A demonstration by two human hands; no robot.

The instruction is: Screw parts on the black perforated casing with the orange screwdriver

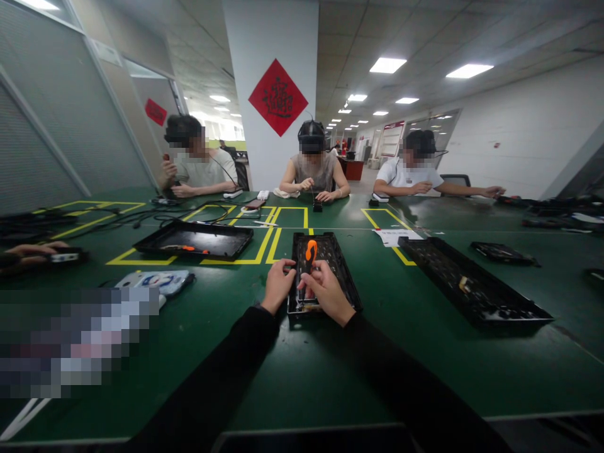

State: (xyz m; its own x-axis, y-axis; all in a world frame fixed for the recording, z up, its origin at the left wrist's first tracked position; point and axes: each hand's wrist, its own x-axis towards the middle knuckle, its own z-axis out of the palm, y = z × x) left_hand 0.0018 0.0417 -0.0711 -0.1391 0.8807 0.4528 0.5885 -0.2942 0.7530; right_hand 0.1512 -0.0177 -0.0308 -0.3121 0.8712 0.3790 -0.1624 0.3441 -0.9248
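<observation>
In front of me lies a shallow black plastic tray [350,284], its floor dotted with small marks and bits. My right hand [329,294] is closed round a screwdriver [311,253] with an orange and black handle. The screwdriver stands roughly upright over the near part of the tray, orange end up; its tip is too unclear to make out. My left hand [279,286] has its fingers bent over the tray's left rim, close to the screwdriver. Whatever lies under my right fingers is hidden.
Left stands another black tray [207,239] with orange-handled tools; right is a long black tray [476,283]. A phone in a patterned case [160,281] lies nearer left, by a co-worker's hand [35,251]. Cables [141,214] cross the far left. Three people sit opposite.
</observation>
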